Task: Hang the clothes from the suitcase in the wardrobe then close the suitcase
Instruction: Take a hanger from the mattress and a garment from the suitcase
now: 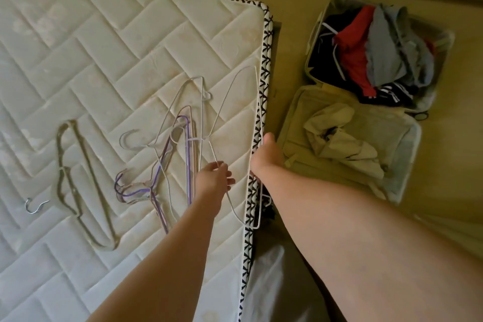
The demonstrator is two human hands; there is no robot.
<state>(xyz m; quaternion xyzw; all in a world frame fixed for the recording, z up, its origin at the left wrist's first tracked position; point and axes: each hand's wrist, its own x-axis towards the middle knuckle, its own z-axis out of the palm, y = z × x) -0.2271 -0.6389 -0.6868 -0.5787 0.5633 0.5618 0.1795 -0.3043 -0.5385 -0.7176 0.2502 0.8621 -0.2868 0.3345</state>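
1. Now our left grip (214, 178) pinches the white wire hanger (222, 105) on the mattress (104, 60).
2. Our right grip (264, 157) curls round its bar at the mattress edge.
3. Clothes (379, 55) lie in the open suitcase (407, 144), at two o'clock.

Mattress (104, 60) of quilted matt cloth; white hanger (236, 210) thin coated wire; purple hangers (188, 165) smooth-coated wire; hook (35, 208) bare shiny metal; suitcase (397, 144) fabric-lined; clothes (366, 55) soft cloth.

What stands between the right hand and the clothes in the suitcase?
Nothing visible blocks the way. The right hand grips a white hanger at the edge of the mattress; the clothes lie uncovered in the open suitcase.
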